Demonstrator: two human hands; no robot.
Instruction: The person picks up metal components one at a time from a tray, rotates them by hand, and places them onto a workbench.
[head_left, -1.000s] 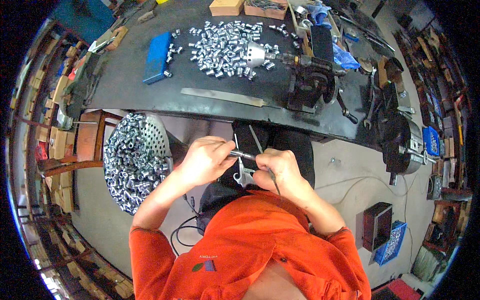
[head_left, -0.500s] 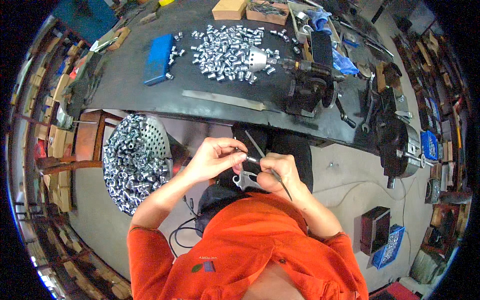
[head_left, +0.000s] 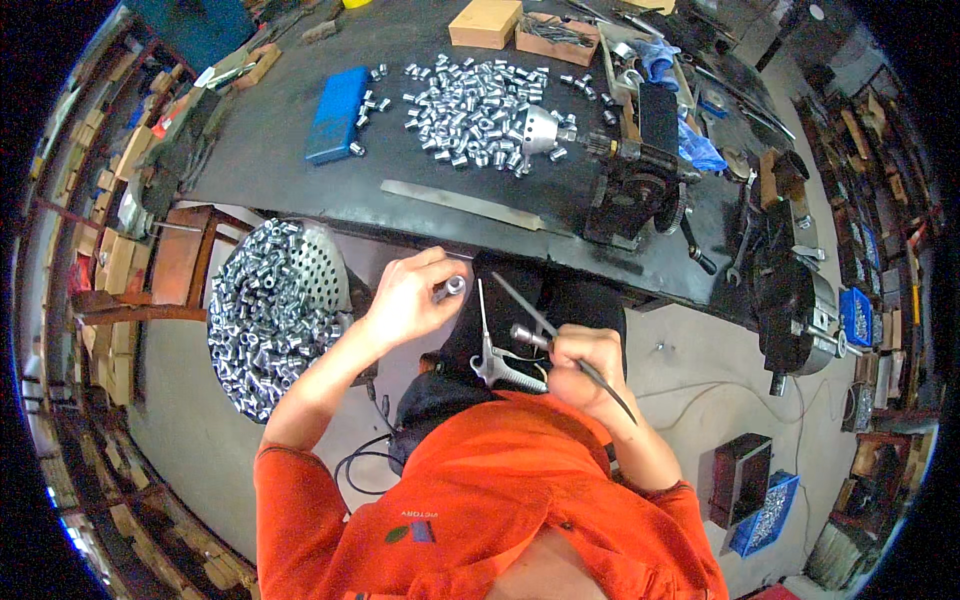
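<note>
My left hand (head_left: 408, 296) is closed round a small shiny metal sleeve (head_left: 453, 286), its round end showing beside the fingertips. To the right, my right hand (head_left: 588, 362) is closed on a short dark cylindrical tool (head_left: 530, 337) with a rounded metal end. A long thin grey file-like rod (head_left: 522, 302) also passes through that hand and sticks out past the wrist. The two hands are apart. Between them, over my lap, lies a silver air blow gun (head_left: 492, 362) with a thin nozzle; my right hand partly hides its handle.
A perforated metal basin (head_left: 322, 270) heaped with sleeves stands at left. On the dark bench (head_left: 300, 190) are a pile of sleeves (head_left: 470, 105), a blue box (head_left: 337, 115), a flat metal bar (head_left: 460, 203) and a cranked machine (head_left: 640, 190). A blue crate (head_left: 768, 515) sits on the floor.
My hands have moved apart; the sleeve and the cylindrical tool, together before, are now separate. My left hand has risen and gone left; my right has shifted slightly right. More of the blow gun shows.
</note>
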